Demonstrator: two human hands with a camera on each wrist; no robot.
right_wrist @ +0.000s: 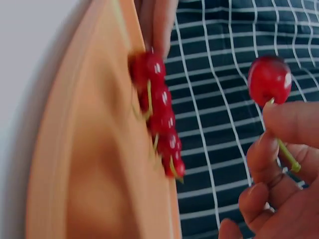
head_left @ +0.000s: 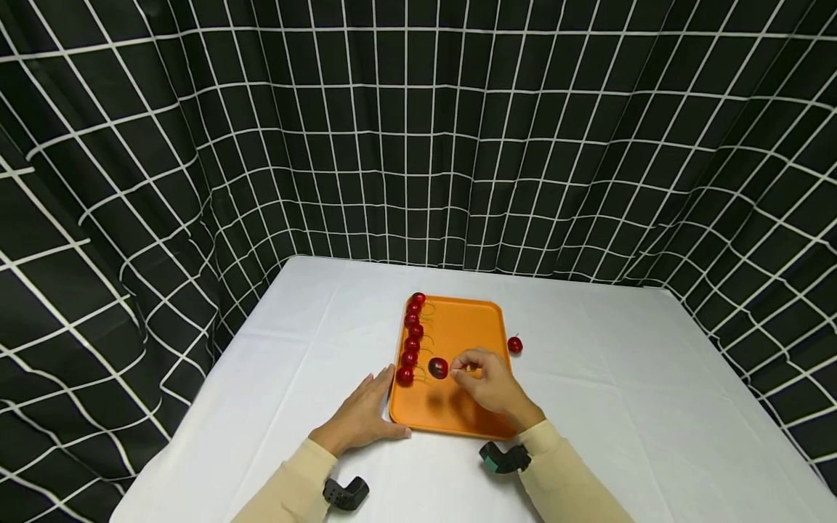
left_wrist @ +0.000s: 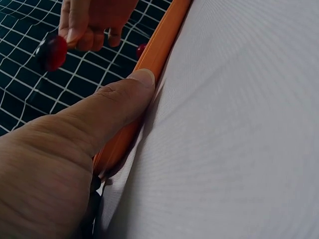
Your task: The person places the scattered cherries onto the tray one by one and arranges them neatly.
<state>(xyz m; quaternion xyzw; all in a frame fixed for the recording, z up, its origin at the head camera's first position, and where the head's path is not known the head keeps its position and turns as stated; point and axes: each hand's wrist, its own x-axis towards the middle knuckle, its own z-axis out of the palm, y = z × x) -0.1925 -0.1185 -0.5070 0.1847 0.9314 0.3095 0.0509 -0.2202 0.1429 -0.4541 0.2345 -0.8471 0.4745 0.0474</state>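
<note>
My right hand [head_left: 485, 379] pinches a dark red cherry [right_wrist: 269, 80] by its green stem [right_wrist: 288, 155], between thumb and fingertips, over the orange tray [head_left: 464, 327]. In the head view the cherry hangs above the tray's middle, and shadows fall on the tray below. Along the tray's left side runs a row of several red cherries [head_left: 412, 344], their stems pointing right. My left hand [head_left: 362, 418] rests at the tray's near left corner, fingers along the left side and thumb [left_wrist: 124, 92] against the near rim.
One more cherry [head_left: 515, 345] lies on the white tablecloth [head_left: 588, 378], just right of the tray. A black curtain with a white grid [head_left: 418, 145] surrounds the table at the back and sides. Each wrist wears a small dark device [head_left: 346, 494].
</note>
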